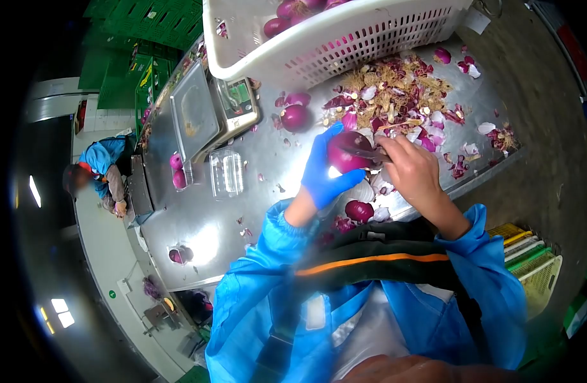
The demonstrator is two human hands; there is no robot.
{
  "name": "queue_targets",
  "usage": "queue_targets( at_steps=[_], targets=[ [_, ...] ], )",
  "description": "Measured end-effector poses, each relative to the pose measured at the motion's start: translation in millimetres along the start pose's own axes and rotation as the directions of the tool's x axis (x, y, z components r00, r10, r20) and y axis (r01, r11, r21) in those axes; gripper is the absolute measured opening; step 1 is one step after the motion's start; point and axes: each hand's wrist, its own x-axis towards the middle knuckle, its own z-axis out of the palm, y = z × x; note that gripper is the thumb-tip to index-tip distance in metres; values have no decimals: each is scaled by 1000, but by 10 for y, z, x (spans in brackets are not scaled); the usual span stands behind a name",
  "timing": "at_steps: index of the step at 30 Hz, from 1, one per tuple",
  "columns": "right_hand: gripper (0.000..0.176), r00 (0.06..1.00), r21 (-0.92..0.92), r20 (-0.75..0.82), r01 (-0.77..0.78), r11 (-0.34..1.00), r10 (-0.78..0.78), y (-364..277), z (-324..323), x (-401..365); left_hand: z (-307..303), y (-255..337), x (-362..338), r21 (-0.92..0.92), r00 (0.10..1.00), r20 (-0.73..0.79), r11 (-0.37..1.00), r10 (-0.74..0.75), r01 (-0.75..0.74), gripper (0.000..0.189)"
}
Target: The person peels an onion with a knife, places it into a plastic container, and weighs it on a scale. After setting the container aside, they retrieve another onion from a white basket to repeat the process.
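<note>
My left hand (324, 172), in a blue glove, holds a large red onion (348, 152) above the metal table (274, 207). My bare right hand (408, 165) is closed on a small knife (365, 152), whose blade lies against the onion's side. Behind the onion, dry skins and roots (395, 92) are heaped on the metal. Two more onions (295, 118) sit left of the heap, and another onion (359, 210) rests among peelings near the table's front edge.
A white crate (370, 48) with onions stands at the back. Left of it are a scale (236, 102) and an open clear plastic box (227, 173). A co-worker (105, 166) is at the far left. Baskets (529, 268) stand at the lower right.
</note>
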Motion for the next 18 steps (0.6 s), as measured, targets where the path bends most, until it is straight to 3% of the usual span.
queue_targets(
  at_steps=[3, 6, 9, 10, 13, 15, 18],
  targets=[
    [41, 1000, -102, 12, -8, 995, 9, 23, 72, 44, 69, 86, -8, 29, 1000, 7, 999, 17, -17, 85],
    [46, 993, -86, 47, -106, 991, 110, 161, 105, -49, 43, 57, -15, 42, 998, -36, 998, 57, -56, 87],
    [44, 989, 21, 59, -138, 990, 137, 184, 43, -96, 24, 62, 12, 58, 998, -45, 997, 44, -42, 86],
    [44, 977, 153, 86, -206, 967, 194, 132, 17, -79, 38, 68, 2, 59, 999, -35, 998, 23, -21, 86],
    [47, 941, 449, 157, -337, 827, 298, -13, -24, 94, 85, 67, 69, 214, 987, -12, 965, 159, -153, 85],
    [49, 939, 550, 181, -343, 761, 292, -7, 62, 174, 77, 73, 31, 276, 996, -21, 958, 91, -82, 78],
    [47, 898, 432, 347, -410, 803, 271, 5, 161, 56, -132, -103, -145, 579, 1000, -8, 815, 24, -15, 78]
  ],
)
